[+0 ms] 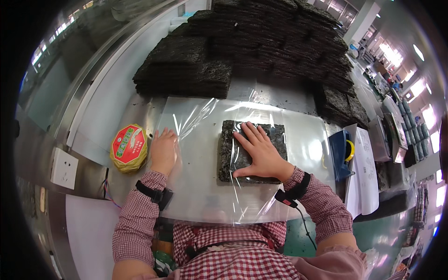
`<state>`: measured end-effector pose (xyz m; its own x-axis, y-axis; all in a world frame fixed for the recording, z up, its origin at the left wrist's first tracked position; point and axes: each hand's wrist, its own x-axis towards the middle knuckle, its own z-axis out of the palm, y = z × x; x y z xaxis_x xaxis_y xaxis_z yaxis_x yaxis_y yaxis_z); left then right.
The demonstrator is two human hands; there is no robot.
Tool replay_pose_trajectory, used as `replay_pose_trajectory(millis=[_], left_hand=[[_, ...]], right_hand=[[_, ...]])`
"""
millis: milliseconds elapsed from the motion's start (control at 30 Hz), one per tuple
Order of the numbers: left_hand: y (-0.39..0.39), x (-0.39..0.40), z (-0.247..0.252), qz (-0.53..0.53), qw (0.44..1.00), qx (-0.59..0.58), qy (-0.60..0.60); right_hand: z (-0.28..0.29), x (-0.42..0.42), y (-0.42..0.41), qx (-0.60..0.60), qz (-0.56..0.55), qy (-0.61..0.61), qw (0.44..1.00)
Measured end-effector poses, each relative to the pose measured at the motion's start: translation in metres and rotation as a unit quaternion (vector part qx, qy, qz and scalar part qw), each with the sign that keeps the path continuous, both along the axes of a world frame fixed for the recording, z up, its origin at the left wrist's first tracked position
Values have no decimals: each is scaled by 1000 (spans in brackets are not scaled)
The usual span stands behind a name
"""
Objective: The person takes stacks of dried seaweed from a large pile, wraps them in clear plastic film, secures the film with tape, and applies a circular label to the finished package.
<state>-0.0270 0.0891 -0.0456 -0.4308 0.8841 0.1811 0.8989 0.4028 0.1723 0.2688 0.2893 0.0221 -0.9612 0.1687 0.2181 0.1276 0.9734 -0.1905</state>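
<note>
A square stack of dark dried seaweed sheets (226, 150) lies on a pale board on the metal table. Clear plastic film (199, 120) spreads across the board and over most of the stack. My right hand (258, 154) rests flat on the film above the stack, its fingers spread. At the left, my left hand (164, 148) lies on the film's edge with its fingers close together; whether it pinches the film cannot be told. Beside it on the left sits a pile of octagonal red and yellow printed labels (128, 147).
Tall piles of dark seaweed sheets (280, 45) stand behind the board. At the right are a blue tape dispenser (338, 154) with yellow tape and white papers (364, 171) bearing writing. A wall socket (64, 168) is at the left. People are far off at upper right.
</note>
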Motion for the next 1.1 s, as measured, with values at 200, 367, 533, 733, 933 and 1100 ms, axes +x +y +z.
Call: replay_pose_trajectory(millis=[200, 367, 533, 733, 933, 1100], left_hand=[[-32, 58, 83, 41, 931, 191, -309], [-48, 20, 83, 71, 840, 69, -534], [-32, 24, 66, 112, 978, 51, -169], [-23, 32, 63, 26, 980, 101, -167], [-41, 27, 80, -83, 701, -32, -708], [10, 105, 65, -202, 610, 260, -721]], right_hand=[[-3, 5, -1, -1, -1, 3, 1000], [0, 2, 2, -8, -3, 9, 1000], [-3, -1, 0, -1, 3, 9, 1000], [-3, 2, 1, -1, -2, 7, 1000], [-3, 3, 4, -12, 0, -7, 1000], [4, -3, 1, -22, 9, -20, 1000]])
